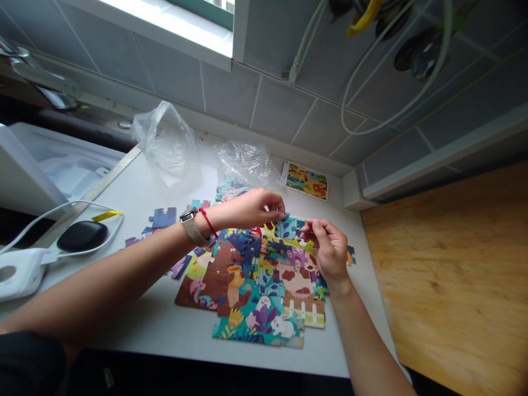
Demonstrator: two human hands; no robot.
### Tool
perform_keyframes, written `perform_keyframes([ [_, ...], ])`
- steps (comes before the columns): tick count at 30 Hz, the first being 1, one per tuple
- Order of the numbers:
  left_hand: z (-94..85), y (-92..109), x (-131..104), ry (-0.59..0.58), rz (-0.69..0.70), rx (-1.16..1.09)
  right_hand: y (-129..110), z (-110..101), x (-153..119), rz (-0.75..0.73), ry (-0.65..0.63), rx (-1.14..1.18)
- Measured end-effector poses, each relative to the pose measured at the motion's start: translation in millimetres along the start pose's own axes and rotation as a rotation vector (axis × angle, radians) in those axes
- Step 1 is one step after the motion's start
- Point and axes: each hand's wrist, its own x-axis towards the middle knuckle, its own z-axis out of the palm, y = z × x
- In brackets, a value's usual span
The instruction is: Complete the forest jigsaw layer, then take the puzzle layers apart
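Pointing head twd wall (275,110): pzl bear (218,273).

A kitchen corner, most likely in a home

A metal tap (60,98) at far left, near a white plastic container (28,173), points to a kitchen, as do the grey tiled wall (231,93), the white counter (140,330) running along it beneath a window (206,12), and the hanging items (365,17) at upper right, one of them yellow. A jigsaw puzzle (264,291) on the counter suggests a home rather than a workplace
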Motion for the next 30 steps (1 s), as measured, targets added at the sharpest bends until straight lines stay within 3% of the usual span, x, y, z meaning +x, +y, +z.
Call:
perform_keyframes([
  [8, -3.8, 6.5, -1.9, 0.017, 0.011, 0.177, 0.8, 0.5, 0.6, -0.017, -0.001, -0.037],
  [21, -6.4, 4.3, -1.7, 0.006, 0.035, 0.165, 5.9, -1.1, 0.6, -0.004, -0.047, -0.088],
  [25, -7.9, 8.5, -2.3, 0.011, 0.026, 0.22, 3.8, -1.5, 1.5, -0.101, -0.079, -0.047],
  [30, -12.9, 24.7, -24.4, 0.023, 0.023, 0.338, 1.8, -2.9, -0.2, -0.133, -0.079, -0.126],
])
